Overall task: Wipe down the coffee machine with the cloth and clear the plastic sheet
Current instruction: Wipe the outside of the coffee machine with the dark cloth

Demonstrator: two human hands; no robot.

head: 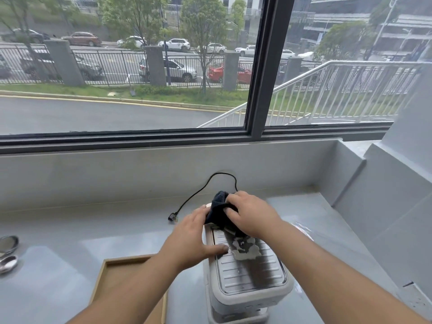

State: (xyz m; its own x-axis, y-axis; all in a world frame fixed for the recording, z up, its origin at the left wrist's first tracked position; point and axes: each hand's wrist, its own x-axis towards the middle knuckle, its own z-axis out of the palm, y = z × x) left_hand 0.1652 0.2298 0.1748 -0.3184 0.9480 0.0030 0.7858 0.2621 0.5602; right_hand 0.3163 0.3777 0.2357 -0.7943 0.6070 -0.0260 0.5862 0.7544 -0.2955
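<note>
A grey-white coffee machine with a ribbed metal top stands on the grey counter, low and centre. My right hand presses a dark blue cloth against the machine's far top end. Resting on the machine's left top edge is my left hand, thumb on the metal plate, steadying it. A clear plastic sheet lies on the counter just right of the machine, partly hidden by my right forearm.
A black power cord with its plug trails behind the machine to the wall. A wooden tray sits left of the machine. Metal utensils lie at the far left. The window ledge wall runs behind.
</note>
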